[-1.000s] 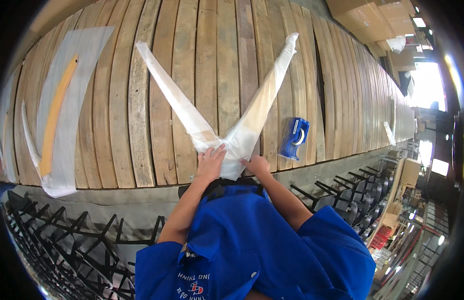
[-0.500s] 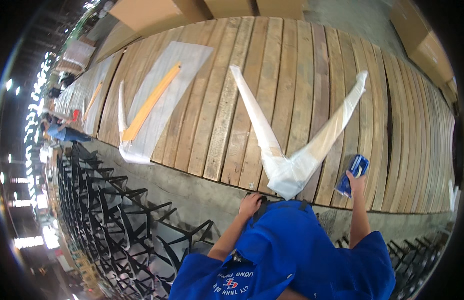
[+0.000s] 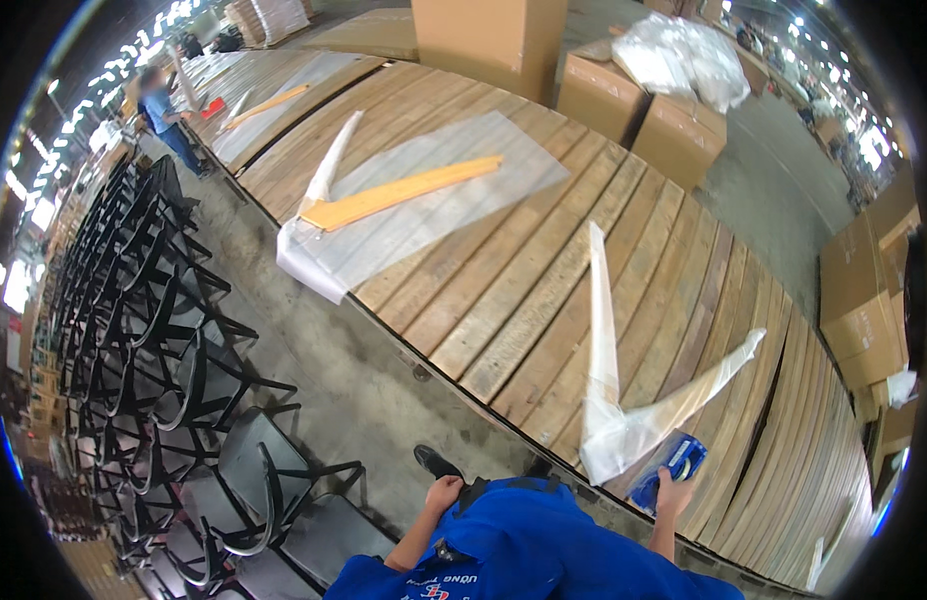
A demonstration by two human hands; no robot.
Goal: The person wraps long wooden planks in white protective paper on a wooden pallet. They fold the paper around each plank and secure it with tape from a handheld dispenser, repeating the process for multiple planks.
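In my right hand (image 3: 674, 493) is a blue tape dispenser (image 3: 685, 452), its pale roll partly showing, low over the near edge of the slatted wooden table (image 3: 544, 375). Just left of it lies a V-shaped part wrapped in thin white foam sheet (image 3: 616, 437), its two arms pointing away from me. My left hand (image 3: 445, 492) hangs by my waist, off the table, with fingers curled in and nothing sticking out of them. Farther left, an orange-brown wooden piece (image 3: 404, 190) rests on a spread white foam sheet (image 3: 464, 215), beside a wrapped white arm (image 3: 336, 160).
Black chair-like frames with dark seats (image 3: 254, 455) stand in rows on the left, across a strip of concrete floor (image 3: 314, 345). Cardboard boxes (image 3: 489, 45) stand beyond the table, one topped with clear plastic (image 3: 684, 60). Another person (image 3: 164, 115) stands at the table's far left.
My view has turned left, showing more of the left table. My left hand has come off the table edge to my side. The tape dispenser is now closer to the wrapped part.
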